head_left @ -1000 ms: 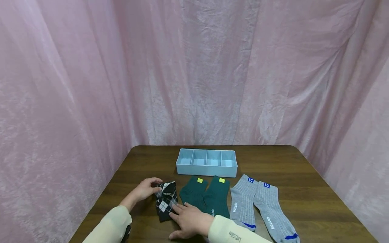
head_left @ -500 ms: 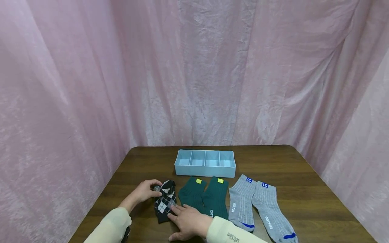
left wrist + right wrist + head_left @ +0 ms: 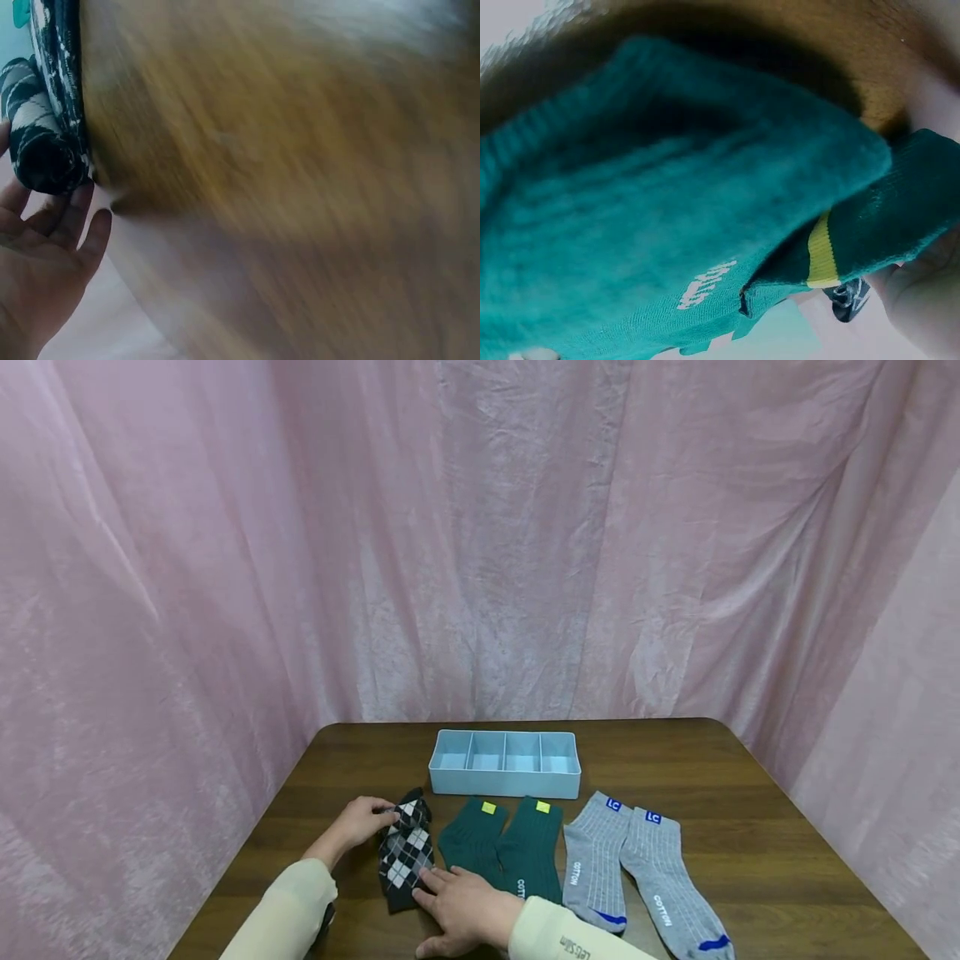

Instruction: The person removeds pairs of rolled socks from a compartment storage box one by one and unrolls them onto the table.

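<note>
A pair of black, white and grey argyle socks (image 3: 406,858) lies at the left of the table, its far end rolled up in the left wrist view. My left hand (image 3: 356,823) holds that rolled end (image 3: 37,154) between thumb and fingers. My right hand (image 3: 468,906) lies palm down with fingers spread, fingertips touching the argyle socks' near right edge. Beneath and beside it are green socks (image 3: 528,847) with yellow labels; their near ends are partly hidden by this hand and sleeve. In the right wrist view green fabric (image 3: 667,187) fills most of the picture.
Behind the socks stands a light blue box (image 3: 504,782) with several compartments in a row. Grey ribbed socks (image 3: 660,877) with blue labels lie to the right. The wooden table (image 3: 757,852) has pink curtains (image 3: 480,543) around it.
My left hand has shifted slightly toward the back, and the argyle socks' far end now reaches further from me, with more of the diamond pattern showing. My right hand stays nearly still.
</note>
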Available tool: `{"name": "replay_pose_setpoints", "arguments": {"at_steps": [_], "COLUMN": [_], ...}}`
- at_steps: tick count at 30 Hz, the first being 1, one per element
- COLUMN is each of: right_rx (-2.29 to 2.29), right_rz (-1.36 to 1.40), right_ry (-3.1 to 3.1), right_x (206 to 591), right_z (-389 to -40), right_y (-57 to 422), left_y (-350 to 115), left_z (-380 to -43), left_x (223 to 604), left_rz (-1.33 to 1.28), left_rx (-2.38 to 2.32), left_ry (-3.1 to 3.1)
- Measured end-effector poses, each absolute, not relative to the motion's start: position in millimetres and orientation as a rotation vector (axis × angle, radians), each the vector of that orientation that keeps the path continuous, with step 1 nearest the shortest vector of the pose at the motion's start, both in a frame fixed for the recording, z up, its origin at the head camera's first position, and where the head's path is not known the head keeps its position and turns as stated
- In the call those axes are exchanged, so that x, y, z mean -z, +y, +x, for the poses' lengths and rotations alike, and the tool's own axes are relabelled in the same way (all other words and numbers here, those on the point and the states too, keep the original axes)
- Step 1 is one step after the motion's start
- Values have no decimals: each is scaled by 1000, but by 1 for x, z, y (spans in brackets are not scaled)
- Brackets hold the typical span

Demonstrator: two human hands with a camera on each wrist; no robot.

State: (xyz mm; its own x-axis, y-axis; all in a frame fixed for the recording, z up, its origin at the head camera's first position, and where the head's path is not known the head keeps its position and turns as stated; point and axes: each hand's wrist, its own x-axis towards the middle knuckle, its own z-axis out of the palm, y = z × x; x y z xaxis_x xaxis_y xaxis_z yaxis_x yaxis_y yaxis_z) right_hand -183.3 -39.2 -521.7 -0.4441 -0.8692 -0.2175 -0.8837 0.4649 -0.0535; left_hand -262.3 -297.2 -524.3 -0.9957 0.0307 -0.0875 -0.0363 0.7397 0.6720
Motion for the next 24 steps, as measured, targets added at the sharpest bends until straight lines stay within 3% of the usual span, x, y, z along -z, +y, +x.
{"name": "replay_pose_setpoints", "arguments": {"at_steps": [24], "right_rx": [12], "right_rz": [-1472], "right_ry": [2498], "right_x": [518], "right_z": [-185], "right_y": [-43], "left_y": [-297], "left_z": [-280], "left_x": [526], "left_rz": [-21], "left_rx": [-1159], "left_ry": [2861]}}
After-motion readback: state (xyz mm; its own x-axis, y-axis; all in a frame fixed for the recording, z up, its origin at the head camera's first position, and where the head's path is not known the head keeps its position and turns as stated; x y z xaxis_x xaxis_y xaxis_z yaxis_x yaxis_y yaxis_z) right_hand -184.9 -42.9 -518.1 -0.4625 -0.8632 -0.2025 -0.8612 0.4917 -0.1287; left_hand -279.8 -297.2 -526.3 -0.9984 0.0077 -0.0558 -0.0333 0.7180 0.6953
